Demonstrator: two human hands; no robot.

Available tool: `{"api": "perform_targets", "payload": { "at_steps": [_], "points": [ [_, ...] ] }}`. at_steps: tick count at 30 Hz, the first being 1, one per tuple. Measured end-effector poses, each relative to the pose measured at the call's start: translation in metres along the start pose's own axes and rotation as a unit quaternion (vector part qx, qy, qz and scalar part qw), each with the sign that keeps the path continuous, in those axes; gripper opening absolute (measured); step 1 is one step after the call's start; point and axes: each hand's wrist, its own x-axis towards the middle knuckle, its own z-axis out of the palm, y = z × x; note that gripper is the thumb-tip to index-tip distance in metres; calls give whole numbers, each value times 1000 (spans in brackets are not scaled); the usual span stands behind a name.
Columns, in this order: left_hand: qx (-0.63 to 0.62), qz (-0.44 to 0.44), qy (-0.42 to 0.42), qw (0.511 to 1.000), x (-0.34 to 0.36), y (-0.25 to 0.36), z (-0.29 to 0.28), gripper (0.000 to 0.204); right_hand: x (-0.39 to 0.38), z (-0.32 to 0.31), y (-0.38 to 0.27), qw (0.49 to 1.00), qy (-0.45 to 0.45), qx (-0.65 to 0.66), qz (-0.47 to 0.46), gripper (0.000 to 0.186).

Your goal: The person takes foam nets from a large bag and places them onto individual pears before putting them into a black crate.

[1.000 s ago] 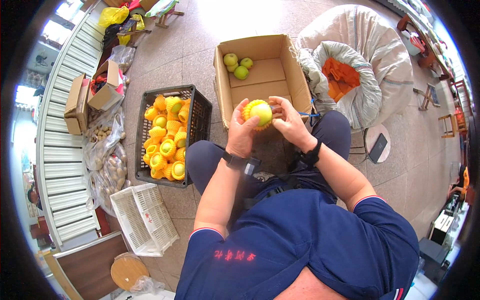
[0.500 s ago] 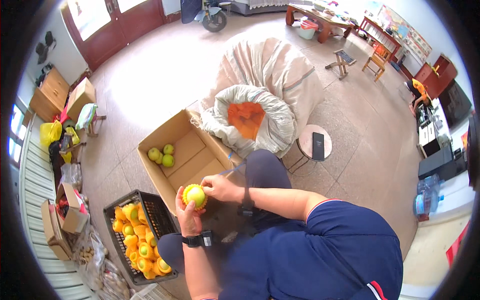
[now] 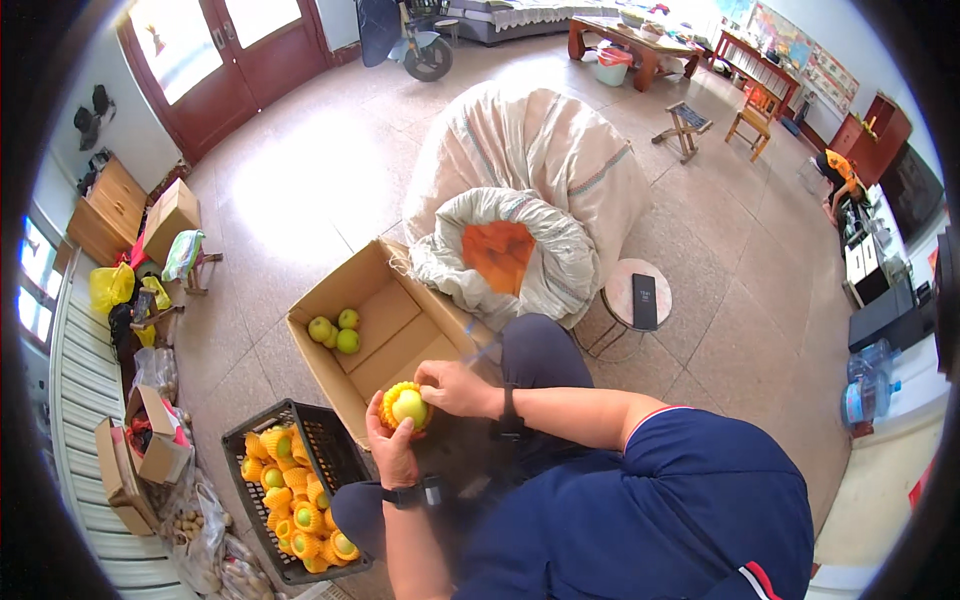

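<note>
A green apple (image 3: 411,405) sits partly inside a yellow foam net sleeve (image 3: 391,398), above the near edge of the cardboard box. My left hand (image 3: 393,452) cups both from below, thumb against the apple. My right hand (image 3: 462,388) pinches the sleeve's edge from the other side. Several loose green apples (image 3: 347,341) lie in the far left corner of the cardboard box (image 3: 395,330). Left of my knee stands a black plastic crate (image 3: 318,455), filled with apples in yellow sleeves (image 3: 300,485).
Beyond the box stands a big white woven sack (image 3: 540,140) with orange material (image 3: 497,257) in its rolled mouth. A small round stool (image 3: 620,290) at my right bears a phone (image 3: 644,302). Bags and an opened carton (image 3: 160,450) line the left wall. Another person (image 3: 843,175) bends at the far right.
The whole view has shifted slightly. My left thumb now lies across the lower part of the apple, and the sleeve sits more toward its far side. My right hand stays at the sleeve's edge.
</note>
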Motion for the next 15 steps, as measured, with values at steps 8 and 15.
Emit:
{"api": "perform_targets", "payload": {
  "at_steps": [8,15],
  "points": [
    [-57,-32,-58,996,-3,-5,-10,69,3,-1,1,991,-113,61,29,25],
    [3,-33,-31,999,1,-7,-7,64,-3,6,0,990,17,-87,-111,12]
  ]
}}
